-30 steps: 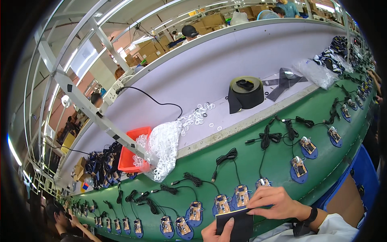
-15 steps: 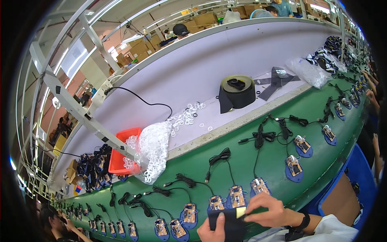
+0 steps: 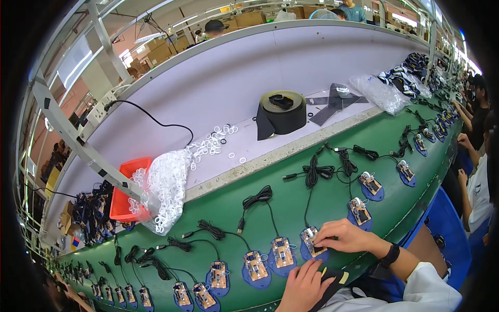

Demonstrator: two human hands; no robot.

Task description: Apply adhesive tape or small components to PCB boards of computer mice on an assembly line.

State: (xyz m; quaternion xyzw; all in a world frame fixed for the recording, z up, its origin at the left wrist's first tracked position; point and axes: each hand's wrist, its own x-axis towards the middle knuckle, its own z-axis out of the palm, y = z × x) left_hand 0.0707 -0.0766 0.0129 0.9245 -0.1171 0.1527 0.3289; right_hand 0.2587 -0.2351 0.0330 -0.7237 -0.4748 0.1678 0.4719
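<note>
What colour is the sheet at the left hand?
Black sheet at the left hand, with small yellow areas; best seen in the head view.

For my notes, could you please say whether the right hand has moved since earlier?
Yes: against the black roll, the right hand has moved forward and rightward, to a circuit board.
</note>
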